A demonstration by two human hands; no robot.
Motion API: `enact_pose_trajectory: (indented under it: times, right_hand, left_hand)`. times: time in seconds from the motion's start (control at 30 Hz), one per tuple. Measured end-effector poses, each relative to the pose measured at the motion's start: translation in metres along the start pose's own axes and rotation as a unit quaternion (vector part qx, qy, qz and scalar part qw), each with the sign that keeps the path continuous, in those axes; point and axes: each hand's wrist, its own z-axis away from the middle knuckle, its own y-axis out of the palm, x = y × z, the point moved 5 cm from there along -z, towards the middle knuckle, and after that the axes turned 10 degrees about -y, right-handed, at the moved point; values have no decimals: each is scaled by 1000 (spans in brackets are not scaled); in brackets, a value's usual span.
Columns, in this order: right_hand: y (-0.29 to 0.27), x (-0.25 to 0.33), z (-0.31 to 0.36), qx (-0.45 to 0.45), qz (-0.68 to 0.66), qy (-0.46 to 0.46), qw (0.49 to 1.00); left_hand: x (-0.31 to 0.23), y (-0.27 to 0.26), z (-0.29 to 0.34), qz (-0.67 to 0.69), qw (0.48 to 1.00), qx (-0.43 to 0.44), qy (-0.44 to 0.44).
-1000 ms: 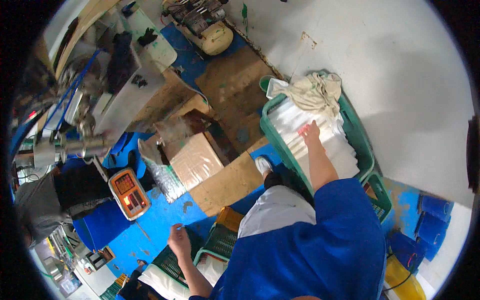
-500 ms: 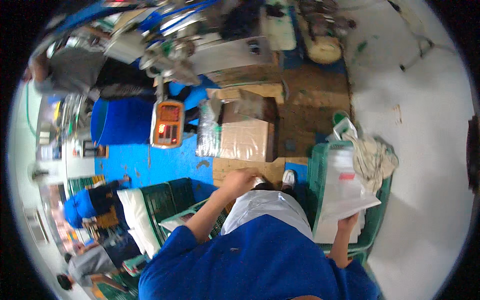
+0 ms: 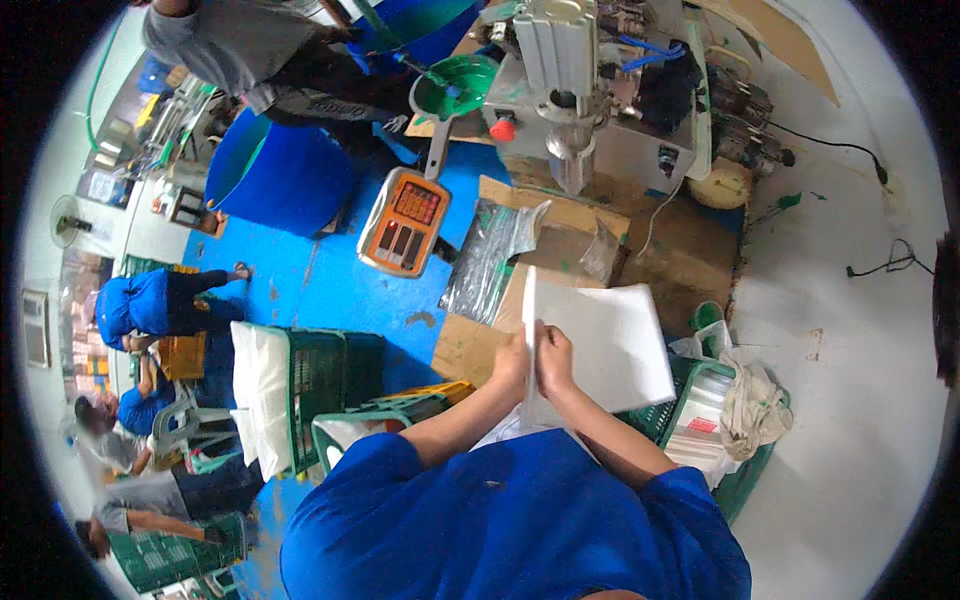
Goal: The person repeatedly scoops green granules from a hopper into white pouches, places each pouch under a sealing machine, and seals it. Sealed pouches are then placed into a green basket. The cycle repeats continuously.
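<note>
Gripping a white sheet (image 3: 610,340) right of frame centre, the left hand (image 3: 511,362) and right hand (image 3: 553,362) have fingers closed on its left side.

head cam: fisheye on their head, aimed down
left hand (image 3: 511,365), right hand (image 3: 554,363): kinda close
blue floor (image 3: 310,285): way farther

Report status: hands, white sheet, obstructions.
Left hand, right hand: both gripping white sheet, left edge. Sheet held up, extending rightward. Orange-faced scale ahead-left, apart.

Stained blue floor (image 3: 300,290) beside a marked white wall (image 3: 860,310)
</note>
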Motion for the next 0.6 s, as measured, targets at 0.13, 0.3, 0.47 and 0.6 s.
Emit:
enact_pose_trajectory:
  times: [0.13,0.3,0.47,0.6]
  right_hand:
    - [-5,39,-76,-48,128,-78,988]
    - [-53,72,-187,-171,264,-170,934]
    - [-76,29,-221,-254,335,-136,897]
    - [-83,1,-218,-279,284,-85,913]
  left_hand:
    - [-68,23,-40,-109,981,22,157]
    - [-161,70,-128,-274,882,-101,371]
    - [-160,69,-192,-216,921,-58,319]
    - [-171,61,-169,-383,829,-150,379]
